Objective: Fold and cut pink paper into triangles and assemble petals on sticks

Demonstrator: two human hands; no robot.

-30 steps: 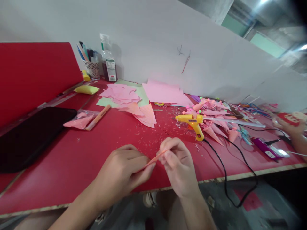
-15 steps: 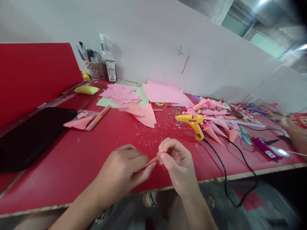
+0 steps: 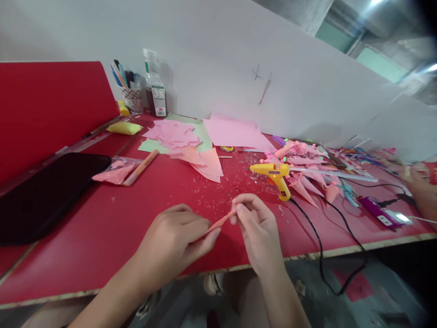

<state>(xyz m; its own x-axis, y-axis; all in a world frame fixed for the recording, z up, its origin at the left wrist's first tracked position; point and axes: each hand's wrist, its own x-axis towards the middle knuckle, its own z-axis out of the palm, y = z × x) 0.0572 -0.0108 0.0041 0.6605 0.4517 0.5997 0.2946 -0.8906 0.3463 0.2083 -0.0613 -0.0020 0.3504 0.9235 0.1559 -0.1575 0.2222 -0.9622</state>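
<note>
Red tabletop point(image 3: 126, 228) ran along pale grey wall point(image 3: 211, 68); red panel point(image 3: 51, 105) stood left; grey floor point(image 3: 385, 275) lay below; light point(image 3: 433, 67) glowed upper right

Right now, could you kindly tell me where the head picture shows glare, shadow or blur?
Head view: glare at one end of the purple power strip; soft shadow on the wall beside the bottle; another person's hand blurred at the right edge.
</note>
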